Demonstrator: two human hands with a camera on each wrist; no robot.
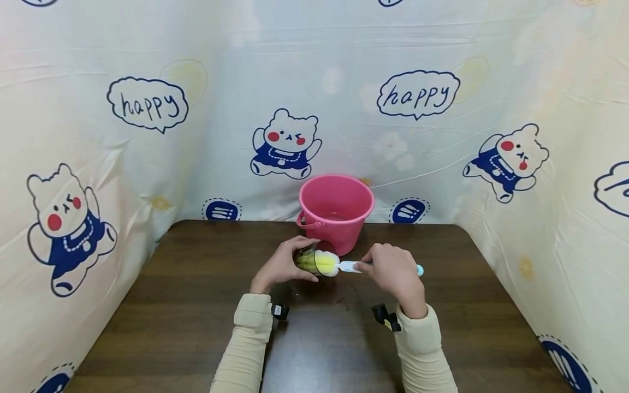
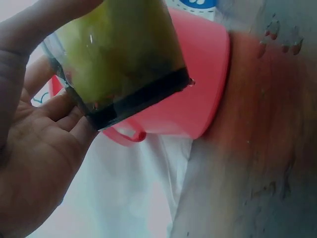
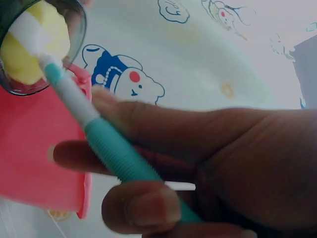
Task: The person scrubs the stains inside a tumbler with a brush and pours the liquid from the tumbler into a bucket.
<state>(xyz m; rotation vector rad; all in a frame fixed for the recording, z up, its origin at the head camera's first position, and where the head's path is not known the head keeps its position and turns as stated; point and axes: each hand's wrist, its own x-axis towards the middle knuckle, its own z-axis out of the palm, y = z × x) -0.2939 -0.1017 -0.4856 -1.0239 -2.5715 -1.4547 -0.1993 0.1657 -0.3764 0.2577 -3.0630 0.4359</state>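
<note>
My left hand (image 1: 287, 263) grips a clear, dark-tinted drinking glass (image 2: 138, 94) tipped on its side, its mouth facing right. Inside the glass sits the yellow and white sponge head of a bottle brush (image 1: 326, 262), with part of it poking out at the rim in the head view. By its teal and white handle (image 3: 116, 148), my right hand (image 1: 393, 272) holds the brush, thumb and fingers curled round the ribbed part. Both hands are above the table, just in front of a pink bucket (image 1: 339, 218).
The bucket stands near the back edge of the dark wooden table (image 1: 196, 327), its handle hanging at the left. Water drops (image 2: 297, 45) lie on the tabletop. A printed cloth (image 1: 344, 82) hangs round the back and sides.
</note>
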